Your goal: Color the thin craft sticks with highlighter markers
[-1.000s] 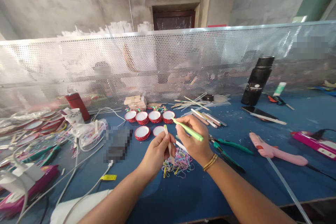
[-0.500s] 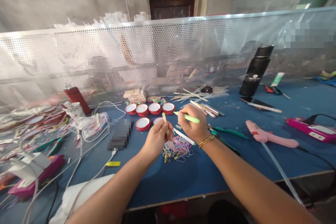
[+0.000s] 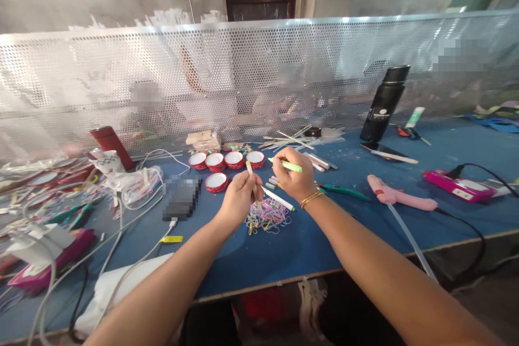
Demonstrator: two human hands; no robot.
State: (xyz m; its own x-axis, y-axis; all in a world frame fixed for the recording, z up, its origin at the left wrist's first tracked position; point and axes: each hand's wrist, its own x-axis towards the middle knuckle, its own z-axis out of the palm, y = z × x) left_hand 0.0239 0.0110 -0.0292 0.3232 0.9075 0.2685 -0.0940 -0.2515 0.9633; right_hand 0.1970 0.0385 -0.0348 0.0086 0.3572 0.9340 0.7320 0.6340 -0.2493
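Observation:
My left hand is closed around a flat wooden craft stick and holds it upright; its top end looks green. To the right, my right hand grips an uncapped light green marker. The marker's tip points left at the stick, with a small gap between them. Beneath my hands lies a tangled heap of pastel elastic loops. A white marker with a green end rests between my hands. Just beyond are several round red-rimmed pieces with white tops.
A black phone with a white cable lies left. Green-handled pliers, a pink glue gun and a black bottle stand or lie right. More sticks are scattered behind, before a perforated metal screen.
The camera view has shifted slightly, so the scene sits higher and further left. The marker tip is a little further from the stick. Both hands keep their hold.

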